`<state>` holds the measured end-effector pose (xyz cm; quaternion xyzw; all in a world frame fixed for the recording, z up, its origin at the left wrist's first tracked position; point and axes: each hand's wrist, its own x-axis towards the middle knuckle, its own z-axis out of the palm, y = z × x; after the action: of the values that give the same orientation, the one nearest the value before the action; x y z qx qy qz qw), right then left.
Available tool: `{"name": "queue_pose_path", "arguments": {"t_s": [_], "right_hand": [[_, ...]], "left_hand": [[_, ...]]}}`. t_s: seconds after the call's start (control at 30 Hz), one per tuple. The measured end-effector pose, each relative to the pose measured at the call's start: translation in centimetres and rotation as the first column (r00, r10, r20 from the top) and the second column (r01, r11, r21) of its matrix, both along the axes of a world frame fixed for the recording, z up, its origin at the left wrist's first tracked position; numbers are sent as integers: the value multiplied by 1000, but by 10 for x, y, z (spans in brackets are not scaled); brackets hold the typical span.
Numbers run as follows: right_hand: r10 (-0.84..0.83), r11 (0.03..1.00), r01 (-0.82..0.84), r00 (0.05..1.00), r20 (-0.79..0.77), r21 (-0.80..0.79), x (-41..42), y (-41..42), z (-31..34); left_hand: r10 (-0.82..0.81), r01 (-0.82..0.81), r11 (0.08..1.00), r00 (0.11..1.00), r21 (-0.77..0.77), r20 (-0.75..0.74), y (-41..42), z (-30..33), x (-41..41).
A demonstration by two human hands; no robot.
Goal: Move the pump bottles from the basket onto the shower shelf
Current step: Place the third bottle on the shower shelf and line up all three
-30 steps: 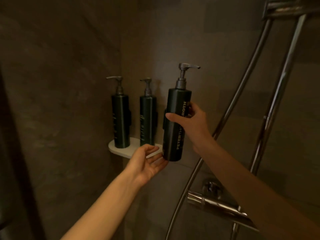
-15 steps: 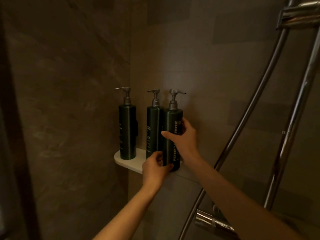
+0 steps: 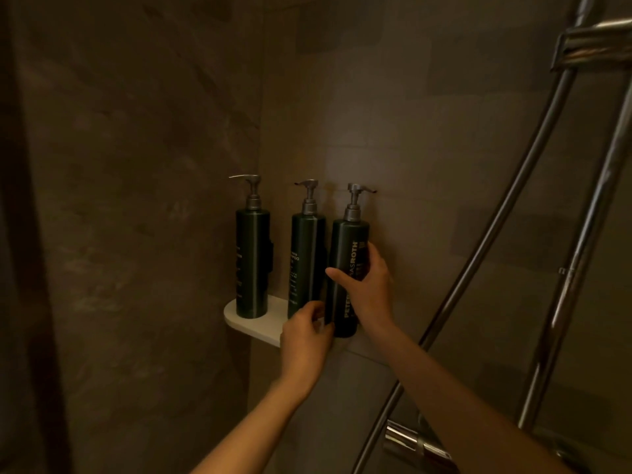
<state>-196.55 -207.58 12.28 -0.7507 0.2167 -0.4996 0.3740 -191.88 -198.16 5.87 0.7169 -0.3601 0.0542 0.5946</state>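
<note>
The right hand point(image 3: 371, 289) is wrapped around the middle of a tall dark-green cylindrical pump bottle with pale lettering point(image 3: 347, 278), thumb across the front and fingers behind, a hold that keeps the tall body upright while its base settles. The left hand point(image 3: 304, 336) curls its fingers at that bottle's foot, apparently steadying or nudging it; in this dim light it is hard to tell whether they clamp the bottle or only touch it. The bottle's base sits at the right end of the small white rounded corner shelf point(image 3: 254, 325), likely resting on it. On the same shelf, just left of the held bottle, stands a second dark pump bottle point(image 3: 306, 254), and further left, at the shelf's rounded end, a third dark pump bottle point(image 3: 251, 261). Right of the shelf runs a chrome shower hose point(image 3: 478, 265). The basket is out of view.
</note>
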Motion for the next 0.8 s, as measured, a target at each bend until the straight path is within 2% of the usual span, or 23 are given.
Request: {"name": "queue_pose_path", "arguments": {"t_s": [0.13,0.3,0.5,0.67,0.8], "right_hand": [[-52,996,50,998,-27,-67,-18,9,-6],[-129,939,137,991,46,-315,-33,28,-14],[-90,847,90,996,25,-523,-23,54,-23],[-36,864,-37,990,-136,-502,0,73,-22],[-77,881,-27,977,-200,-472,29,82,-15]], "left_hand": [[43,-46,999,992,19,116,19,1,3],[101,-118,992,964,52,247,49,4,12],[196,-230,969,936,86,294,66,12,31],[206,-233,964,960,131,191,63,23,56],[182,-202,972,970,119,159,61,27,82]]}}
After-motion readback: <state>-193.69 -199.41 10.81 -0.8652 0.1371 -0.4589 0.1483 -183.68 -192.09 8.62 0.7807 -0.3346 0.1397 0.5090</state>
